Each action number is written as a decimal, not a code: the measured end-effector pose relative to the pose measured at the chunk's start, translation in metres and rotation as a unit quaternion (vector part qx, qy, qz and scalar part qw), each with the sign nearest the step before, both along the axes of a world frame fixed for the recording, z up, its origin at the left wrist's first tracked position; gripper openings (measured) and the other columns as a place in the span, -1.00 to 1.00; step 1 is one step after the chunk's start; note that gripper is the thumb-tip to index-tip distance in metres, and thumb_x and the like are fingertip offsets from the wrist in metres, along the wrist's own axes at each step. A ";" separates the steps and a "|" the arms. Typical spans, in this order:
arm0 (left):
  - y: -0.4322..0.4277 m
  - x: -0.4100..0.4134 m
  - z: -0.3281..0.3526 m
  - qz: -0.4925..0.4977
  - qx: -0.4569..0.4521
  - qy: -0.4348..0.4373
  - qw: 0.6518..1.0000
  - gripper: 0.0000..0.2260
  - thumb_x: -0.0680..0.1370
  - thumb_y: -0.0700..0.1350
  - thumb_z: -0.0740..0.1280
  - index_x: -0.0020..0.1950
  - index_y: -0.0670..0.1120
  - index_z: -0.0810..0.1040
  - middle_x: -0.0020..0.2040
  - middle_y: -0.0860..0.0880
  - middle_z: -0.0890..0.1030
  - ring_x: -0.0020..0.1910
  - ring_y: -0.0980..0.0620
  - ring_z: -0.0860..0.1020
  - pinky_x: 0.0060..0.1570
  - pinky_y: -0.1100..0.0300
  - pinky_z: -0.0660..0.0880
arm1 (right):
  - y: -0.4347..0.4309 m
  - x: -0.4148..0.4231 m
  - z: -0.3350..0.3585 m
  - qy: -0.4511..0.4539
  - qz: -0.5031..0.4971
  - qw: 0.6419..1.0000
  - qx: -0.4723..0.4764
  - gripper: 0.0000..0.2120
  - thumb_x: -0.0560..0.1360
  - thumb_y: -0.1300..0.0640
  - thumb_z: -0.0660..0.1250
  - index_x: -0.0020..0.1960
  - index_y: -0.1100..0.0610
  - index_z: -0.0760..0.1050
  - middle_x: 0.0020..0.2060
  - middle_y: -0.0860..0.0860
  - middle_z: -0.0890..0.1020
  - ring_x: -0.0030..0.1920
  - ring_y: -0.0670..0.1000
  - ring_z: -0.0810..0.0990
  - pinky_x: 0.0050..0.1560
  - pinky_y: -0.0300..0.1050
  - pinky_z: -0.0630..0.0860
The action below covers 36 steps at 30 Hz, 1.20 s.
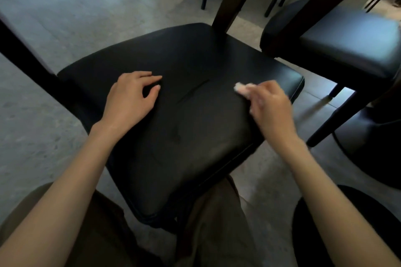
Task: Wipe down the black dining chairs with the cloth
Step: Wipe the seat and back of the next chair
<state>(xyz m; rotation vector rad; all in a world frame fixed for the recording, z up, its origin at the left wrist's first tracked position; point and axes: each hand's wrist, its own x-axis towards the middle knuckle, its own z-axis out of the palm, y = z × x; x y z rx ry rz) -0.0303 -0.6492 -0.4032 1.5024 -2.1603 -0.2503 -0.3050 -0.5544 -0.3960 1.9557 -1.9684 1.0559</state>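
Cloth (pixel 242 90) sits bunched in the right hand (pixel 272 107). The hand grips it and presses it on the black seat (pixel 184 147), near the right edge. Left hand (pixel 130 97) rests on the seat, fingers loose, holding nothing. Second chair (pixel 351 41) stands just beside, at the right.

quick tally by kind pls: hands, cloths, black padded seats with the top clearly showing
hands: 2, left hand and right hand
cloth: 1
black padded seats: 2, near seat and right seat
total: 5
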 end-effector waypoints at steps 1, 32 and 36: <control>-0.001 -0.002 0.000 -0.001 0.002 -0.004 1.000 -0.69 0.60 0.02 0.25 0.32 0.04 0.54 0.33 -0.04 0.52 0.33 -0.13 0.41 0.31 -0.12 0.36 | -0.008 -0.009 0.001 -0.015 -0.060 0.998 0.015 -0.77 0.54 0.15 0.27 0.04 0.23 0.65 -0.10 0.20 0.59 -0.13 0.23 0.61 -0.07 -0.09 0.47; -0.020 0.011 0.008 0.039 0.066 -0.085 0.993 -0.66 0.60 0.08 0.22 0.37 0.11 0.47 0.41 0.04 0.44 0.38 -0.06 0.38 0.27 -0.06 0.44 | -0.080 0.034 0.002 -0.019 0.153 0.979 0.130 -0.76 0.59 0.05 0.27 0.15 0.08 0.63 0.00 -0.01 0.51 -0.04 -0.06 0.52 -0.06 -0.23 0.42; -0.023 0.013 0.010 0.041 0.071 -0.094 0.992 -0.66 0.59 0.12 0.21 0.36 0.16 0.46 0.41 0.08 0.43 0.39 -0.04 0.38 0.24 -0.06 0.46 | -0.060 0.045 0.021 -0.071 0.250 0.937 0.232 -0.61 0.64 -0.11 0.06 0.31 -0.03 0.53 0.18 -0.13 0.50 0.17 -0.16 0.44 0.21 -0.26 0.36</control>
